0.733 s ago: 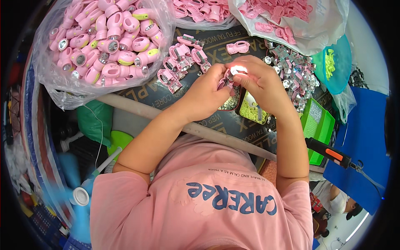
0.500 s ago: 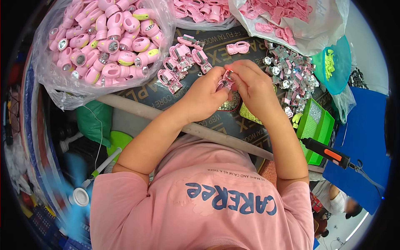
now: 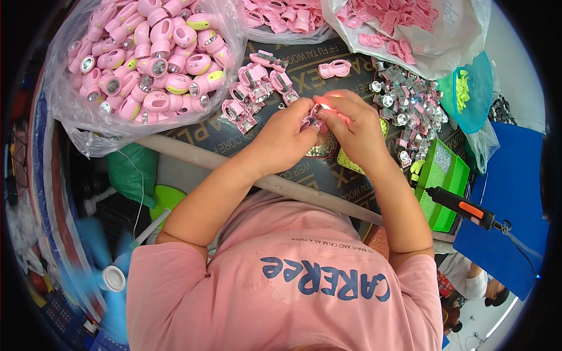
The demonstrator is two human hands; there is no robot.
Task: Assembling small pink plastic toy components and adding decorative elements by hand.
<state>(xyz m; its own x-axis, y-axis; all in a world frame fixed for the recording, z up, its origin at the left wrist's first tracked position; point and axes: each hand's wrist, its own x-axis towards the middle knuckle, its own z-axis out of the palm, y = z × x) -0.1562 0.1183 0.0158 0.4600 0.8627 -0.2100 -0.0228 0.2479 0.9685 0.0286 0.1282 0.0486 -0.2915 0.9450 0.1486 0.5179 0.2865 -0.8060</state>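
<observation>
A half-built pink flashlight (image 3: pixel 313 121) is pinched between my two hands over the dark board. My left hand (image 3: pixel 291 136) closes on its left side, and my right hand (image 3: pixel 353 121) grips the right, with thumb and fingers pressed together. A bright glow shines against my right fingertips, so the lamp is lit. Much of the held flashlight is hidden by my fingers. Left of my hands lie several pink half shells (image 3: pixel 256 82) fitted with metal parts. Beyond them rests a single pink shell piece (image 3: pixel 335 69).
A clear bag of assembled pink flashlights (image 3: pixel 158 64) stands at far left. Pink shells fill a white bag (image 3: pixel 462 35) at the back. Loose lamp parts (image 3: pixel 410 96) spread to the right, beside a green box (image 3: pixel 453 199) and an electric screwdriver (image 3: pixel 465 209). A fan (image 3: pixel 113 278) spins at lower left.
The lamp's glow has brightened against my right fingers. My right hand has tilted slightly around the flashlight, and the screwdriver has swayed a little to the right.
</observation>
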